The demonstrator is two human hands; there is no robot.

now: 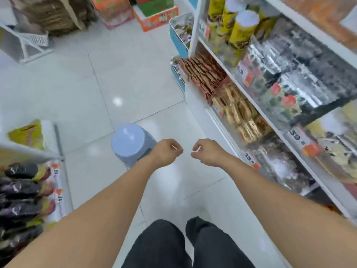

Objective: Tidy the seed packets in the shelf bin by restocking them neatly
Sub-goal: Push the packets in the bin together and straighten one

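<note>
White tiled shop aisle underfoot, and both arms are stretched out over it. Left hand point(167, 151) curled loosely, gripping nothing; right hand point(206, 151) the same, knuckles nearly meeting. Just beyond the left hand stands a pale blue stool point(132, 143). To the right, the shelf point(270, 120) carries rows of packets point(204, 74), too blurred to say whether they hold seeds.

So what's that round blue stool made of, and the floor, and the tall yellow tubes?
The stool looks like moulded plastic, smooth with a soft sheen. The floor seems to be glossy white tile: grout lines and lamp glare show. The yellow tubes are blurred, maybe cardboard, with pale lids.
</note>
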